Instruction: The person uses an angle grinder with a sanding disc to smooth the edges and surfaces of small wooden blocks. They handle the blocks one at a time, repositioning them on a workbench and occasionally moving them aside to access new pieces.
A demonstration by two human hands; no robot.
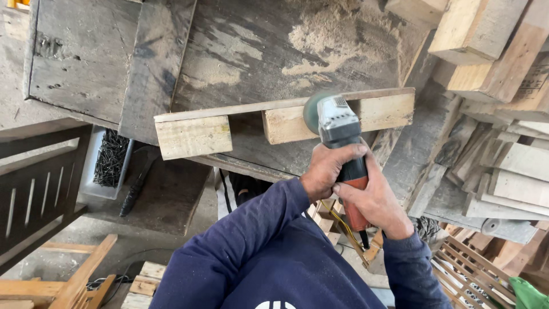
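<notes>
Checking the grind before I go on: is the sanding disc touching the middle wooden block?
Touching. In the head view the sanding disc lies flat against the right end of the middle wooden block, with no gap showing between them.

I am seeing only part of the angle grinder (339, 133): my left hand (327, 170) and right hand (374, 201) are wrapping its body, and its disc is sitting half behind the wooden frame (274, 117). The stacked timber (497, 51) is running off the right edge. The contents of the white tray (108, 157) are looking too small to identify.
</notes>
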